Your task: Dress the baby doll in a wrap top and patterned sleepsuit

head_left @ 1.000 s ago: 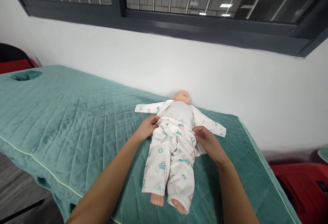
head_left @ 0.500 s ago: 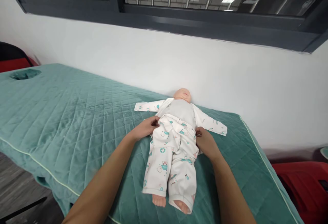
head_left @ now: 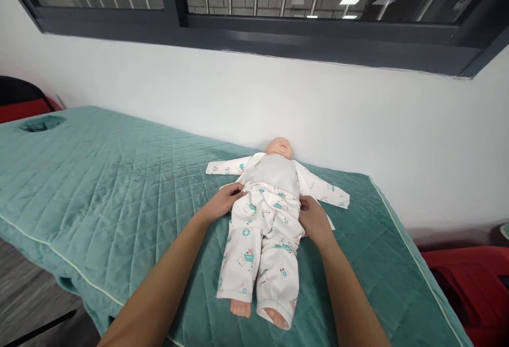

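A baby doll (head_left: 279,147) lies on its back, head against the wall and feet towards me. Its grey torso shows between the spread halves of an open white printed jacket (head_left: 326,193), sleeves stretched out to both sides. White printed trousers (head_left: 274,225) cover its legs up to the waist, with the feet out at the cuffs. At the waistband's left edge my left hand (head_left: 223,201) pinches the cloth. My right hand (head_left: 316,220) has its fingers curled on the opposite side of the waistband. Both sets of fingertips are partly hidden.
A green quilted cover (head_left: 119,177) spreads over the bed, with a face hole (head_left: 43,123) at the far left. Behind stands a white wall (head_left: 358,114) below a dark window frame (head_left: 318,34). Red chairs (head_left: 469,283) flank the bed.
The waistband lies straighter across the doll's waist, and both hands stay at its sides. More of the jacket's edge shows beside my right hand. The whole view has shifted slightly.
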`<action>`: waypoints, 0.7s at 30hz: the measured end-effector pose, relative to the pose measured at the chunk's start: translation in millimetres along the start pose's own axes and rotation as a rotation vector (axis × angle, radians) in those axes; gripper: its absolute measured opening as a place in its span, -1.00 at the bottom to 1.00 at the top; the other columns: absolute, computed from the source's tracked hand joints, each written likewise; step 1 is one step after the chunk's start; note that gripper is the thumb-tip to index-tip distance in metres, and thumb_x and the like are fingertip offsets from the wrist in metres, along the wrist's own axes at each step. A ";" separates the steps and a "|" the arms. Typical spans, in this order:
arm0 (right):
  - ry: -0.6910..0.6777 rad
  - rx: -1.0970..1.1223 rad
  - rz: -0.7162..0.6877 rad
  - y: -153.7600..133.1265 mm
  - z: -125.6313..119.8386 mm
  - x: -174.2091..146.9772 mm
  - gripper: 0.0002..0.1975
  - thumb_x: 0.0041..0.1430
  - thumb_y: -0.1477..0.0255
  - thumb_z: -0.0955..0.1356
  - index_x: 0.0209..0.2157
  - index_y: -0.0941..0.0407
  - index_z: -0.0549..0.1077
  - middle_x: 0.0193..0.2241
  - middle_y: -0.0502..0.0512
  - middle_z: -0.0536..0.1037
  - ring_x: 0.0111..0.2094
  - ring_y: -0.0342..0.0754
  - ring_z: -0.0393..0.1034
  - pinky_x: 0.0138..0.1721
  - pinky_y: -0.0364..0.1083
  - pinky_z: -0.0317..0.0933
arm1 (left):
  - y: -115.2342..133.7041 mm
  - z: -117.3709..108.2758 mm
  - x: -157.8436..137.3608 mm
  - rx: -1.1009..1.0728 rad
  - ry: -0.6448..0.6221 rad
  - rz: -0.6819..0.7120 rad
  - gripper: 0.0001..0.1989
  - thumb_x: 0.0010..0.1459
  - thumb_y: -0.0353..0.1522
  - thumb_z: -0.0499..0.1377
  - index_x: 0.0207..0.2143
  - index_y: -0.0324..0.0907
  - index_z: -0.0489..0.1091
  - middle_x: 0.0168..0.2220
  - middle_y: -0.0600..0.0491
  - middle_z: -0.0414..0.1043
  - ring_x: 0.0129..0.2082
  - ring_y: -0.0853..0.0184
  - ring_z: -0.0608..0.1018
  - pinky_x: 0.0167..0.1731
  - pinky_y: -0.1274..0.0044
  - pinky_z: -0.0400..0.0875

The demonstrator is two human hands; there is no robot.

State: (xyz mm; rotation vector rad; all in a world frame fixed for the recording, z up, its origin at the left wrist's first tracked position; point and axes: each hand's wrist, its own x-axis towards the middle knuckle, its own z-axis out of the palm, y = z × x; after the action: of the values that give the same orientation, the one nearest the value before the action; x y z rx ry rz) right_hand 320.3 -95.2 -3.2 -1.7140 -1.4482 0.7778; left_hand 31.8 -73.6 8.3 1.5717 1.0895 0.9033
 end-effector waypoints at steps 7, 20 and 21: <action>0.063 -0.023 0.049 3.7 6.3 6.2 -0.68 -0.03 0.39 0.31 -0.19 0.08 0.51 -0.21 0.13 0.65 -0.13 0.08 0.52 -0.16 -0.05 0.33 | -10.5 13.8 16.4 0.139 0.355 -0.111 -0.81 0.10 -0.23 0.10 -0.46 -0.16 0.28 -0.46 0.11 0.39 -0.37 0.30 0.46 -0.35 0.52 0.28; -0.022 -0.083 -0.048 -13.0 -2.5 11.8 -0.77 -0.06 0.40 0.30 -0.35 0.08 0.55 -0.29 0.13 0.65 -0.18 0.14 0.49 -0.18 -0.04 0.29 | 24.4 7.6 33.8 0.117 0.057 -0.100 -0.79 -0.21 -0.37 0.29 -0.41 -0.18 0.47 -0.41 0.03 0.58 -0.26 0.10 0.57 -0.28 0.43 0.41; -0.042 -0.060 -0.066 -13.0 -4.3 12.1 -0.75 -0.06 0.39 0.30 -0.33 0.07 0.57 -0.28 0.12 0.66 -0.17 0.14 0.49 -0.17 -0.03 0.30 | 23.1 9.7 32.7 0.036 0.022 -0.088 -0.76 -0.19 -0.36 0.30 -0.37 -0.19 0.48 -0.39 0.01 0.58 -0.26 0.10 0.57 -0.28 0.43 0.42</action>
State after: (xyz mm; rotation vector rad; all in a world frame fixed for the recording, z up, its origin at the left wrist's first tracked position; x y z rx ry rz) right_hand 319.1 -83.0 10.3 -1.6943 -1.5636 0.7456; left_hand 56.2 -48.2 29.7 1.5332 1.1875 0.8480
